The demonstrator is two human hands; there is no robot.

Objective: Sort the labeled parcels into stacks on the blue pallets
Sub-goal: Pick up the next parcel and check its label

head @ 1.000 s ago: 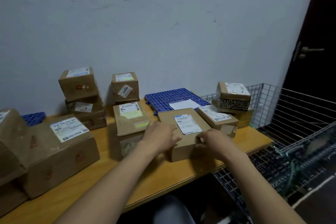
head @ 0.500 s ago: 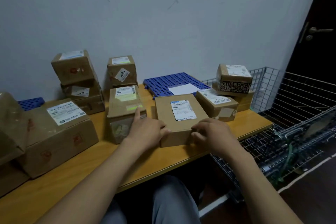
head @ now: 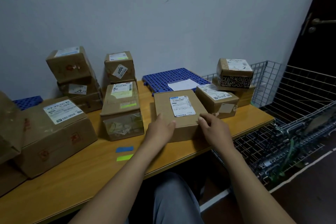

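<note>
Little has moved in the last half second: the parcel (head: 163, 104) stays put and both hands stay at its near corners, though two tape strips (head: 124, 153), one blue and one green, now show on the desk (head: 81, 174).

From the head camera I see my left hand (head: 161, 129) gripping the near left corner, thumb on the top face and fingers down the left side. My right hand (head: 214, 129) grips the near right corner, its curled fingertips on the top edge. The parcel lies label up near the desk's front edge, just in front of the blue pallet (head: 163, 78), which carries a white paper (head: 183, 84). It lies between a taped box (head: 121, 112) on its left and a labeled box (head: 216, 103) close on its right. I cannot tell whether it is lifted clear of the desk. A wire cart (head: 300, 123) stands beyond the desk's right end.
</note>
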